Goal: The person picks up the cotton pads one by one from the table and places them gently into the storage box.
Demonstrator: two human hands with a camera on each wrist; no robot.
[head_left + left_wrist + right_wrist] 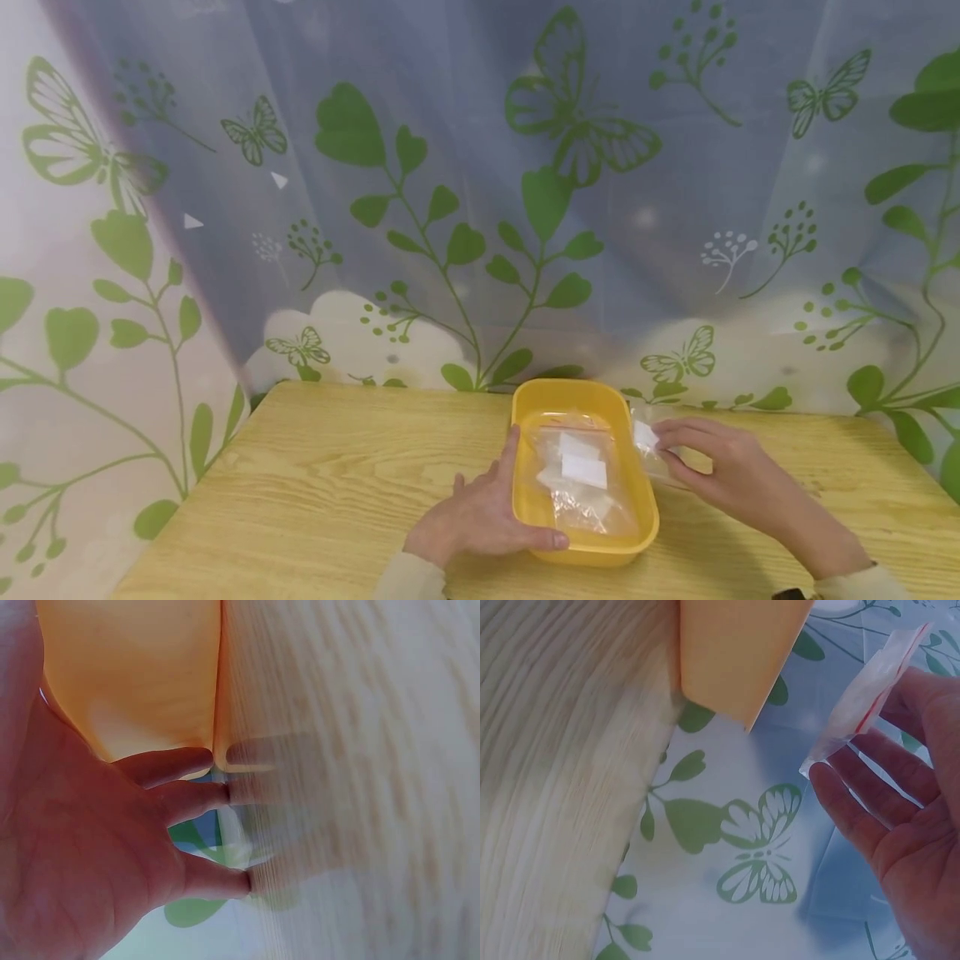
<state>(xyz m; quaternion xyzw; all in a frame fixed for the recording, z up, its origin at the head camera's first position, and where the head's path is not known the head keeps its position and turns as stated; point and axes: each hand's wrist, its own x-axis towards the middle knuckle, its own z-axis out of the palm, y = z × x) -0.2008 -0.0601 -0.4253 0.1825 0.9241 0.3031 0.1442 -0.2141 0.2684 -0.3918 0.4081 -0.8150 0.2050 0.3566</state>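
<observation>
A yellow plastic bin (645, 533) stands on the wooden table. Inside it lie clear zip-lock bags (592, 504) with white paper pieces; how many bags overlap is hard to tell. My left hand (480, 517) rests against the bin's left side, its thumb at the near rim. In the left wrist view its fingers (199, 802) are straight and spread, and the tips reach the tabletop. Just off the bin's right side, my right hand (727, 467) pinches another clear zip-lock bag (877, 686) with a red seal line and a white paper in it.
The wood-grain table (337, 483) extends on both sides of the bin. Behind it hangs a blue-grey curtain (465, 125) printed with green leaves and butterflies, meeting the table's back edge. A paler printed sheet (67, 400) borders the left side.
</observation>
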